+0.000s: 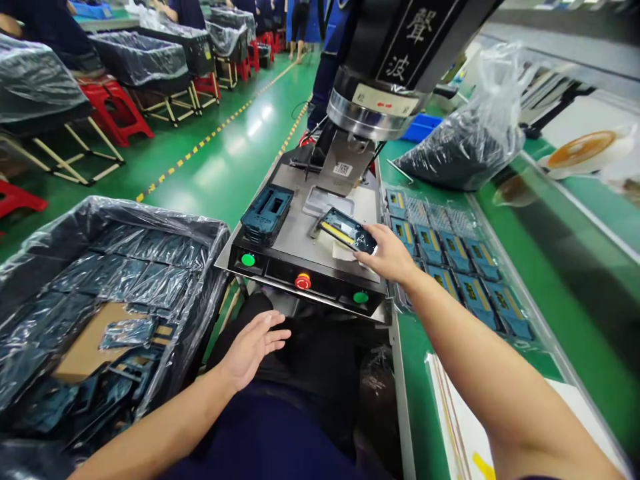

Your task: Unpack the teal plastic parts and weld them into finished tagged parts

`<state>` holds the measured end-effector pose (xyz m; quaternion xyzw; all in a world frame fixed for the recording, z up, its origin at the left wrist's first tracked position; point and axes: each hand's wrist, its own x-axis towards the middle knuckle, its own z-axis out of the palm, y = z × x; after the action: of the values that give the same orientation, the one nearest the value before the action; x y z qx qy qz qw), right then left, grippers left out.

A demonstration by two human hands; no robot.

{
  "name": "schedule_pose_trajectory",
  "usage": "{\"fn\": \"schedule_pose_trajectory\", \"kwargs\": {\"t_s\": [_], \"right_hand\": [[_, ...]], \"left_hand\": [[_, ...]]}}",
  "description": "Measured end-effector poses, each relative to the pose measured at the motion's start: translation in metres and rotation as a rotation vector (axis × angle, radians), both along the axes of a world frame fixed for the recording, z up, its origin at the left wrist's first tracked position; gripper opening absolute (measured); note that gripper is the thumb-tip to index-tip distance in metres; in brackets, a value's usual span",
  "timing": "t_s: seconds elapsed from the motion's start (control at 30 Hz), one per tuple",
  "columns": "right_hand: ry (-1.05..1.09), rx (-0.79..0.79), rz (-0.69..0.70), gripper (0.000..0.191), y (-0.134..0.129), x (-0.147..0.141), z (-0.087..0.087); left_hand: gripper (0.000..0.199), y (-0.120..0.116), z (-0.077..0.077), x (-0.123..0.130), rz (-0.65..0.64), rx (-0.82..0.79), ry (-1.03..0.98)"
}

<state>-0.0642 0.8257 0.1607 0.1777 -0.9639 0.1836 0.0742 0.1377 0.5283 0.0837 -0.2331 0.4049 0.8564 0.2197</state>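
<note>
My right hand (pixel 384 252) grips the right end of a dark plastic frame (pixel 345 227) with a clear window and a yellow strip, tilted over the machine's metal plate (pixel 295 233). My left hand (pixel 256 348) is in the air in front of the machine, fingers spread, holding nothing. A dark teal plastic block (pixel 268 212) sits at the plate's left side. Above the plate hangs the metal head of the press (pixel 345 163). The front panel carries a red button (pixel 303 281) between two green buttons (pixel 248 259).
At left stands a plastic-lined bin (pixel 200 280) of wrapped teal parts. Rows of similar parts (pixel 455 253) lie on the right-hand bench beside a clear bag (pixel 465 133) of dark pieces. Other people sit farther back at left.
</note>
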Motion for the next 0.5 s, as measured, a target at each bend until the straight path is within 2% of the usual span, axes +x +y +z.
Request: {"fn": "schedule_pose_trajectory", "kwargs": {"t_s": [0.1,0.23,0.37,0.5], "right_hand": [[-0.055,0.045,0.002,0.066,0.002,-0.046,0.005],[-0.124,0.015,-0.014,0.064,-0.006,-0.094,0.006],[-0.201,-0.037,-0.018,0.057,-0.014,-0.13,0.004],[-0.258,-0.064,0.015,0.05,-0.015,-0.152,-0.003]], "left_hand": [[0.034,-0.01,0.0,0.001,0.027,-0.029,-0.001],[0.035,-0.023,0.002,0.0,0.073,-0.065,-0.014],[0.036,-0.032,0.001,-0.001,0.109,-0.087,-0.028],[0.038,-0.038,-0.002,-0.002,0.139,-0.096,-0.041]]}}
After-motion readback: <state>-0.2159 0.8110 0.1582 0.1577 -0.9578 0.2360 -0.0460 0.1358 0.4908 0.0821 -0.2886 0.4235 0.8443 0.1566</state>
